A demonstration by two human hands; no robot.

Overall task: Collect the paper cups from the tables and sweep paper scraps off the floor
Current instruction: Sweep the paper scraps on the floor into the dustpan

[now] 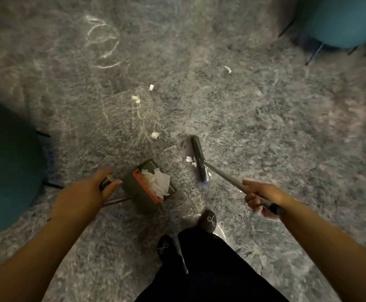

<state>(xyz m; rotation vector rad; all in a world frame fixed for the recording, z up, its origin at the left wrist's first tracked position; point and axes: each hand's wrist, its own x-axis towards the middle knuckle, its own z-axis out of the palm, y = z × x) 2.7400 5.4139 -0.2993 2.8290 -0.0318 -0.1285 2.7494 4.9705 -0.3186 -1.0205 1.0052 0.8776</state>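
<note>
My left hand (86,196) grips the top of the long handle of a dark dustpan (149,184) that stands on the grey carpet and holds crumpled white paper. My right hand (261,198) is closed around the metal broom handle (225,175). The broom head (199,159) rests on the carpet to the right of the dustpan, with small white paper scraps (189,161) just left of it. More scraps lie farther out: one (154,135) ahead of the dustpan, a pair (135,98), one (151,87) and one (228,69). No paper cups are in view.
A teal chair (343,20) with dark legs stands at the top right and another teal seat (5,162) fills the left edge. My dark shoes (208,221) and black trousers are at the bottom centre. Grey carpet (286,127) spreads around.
</note>
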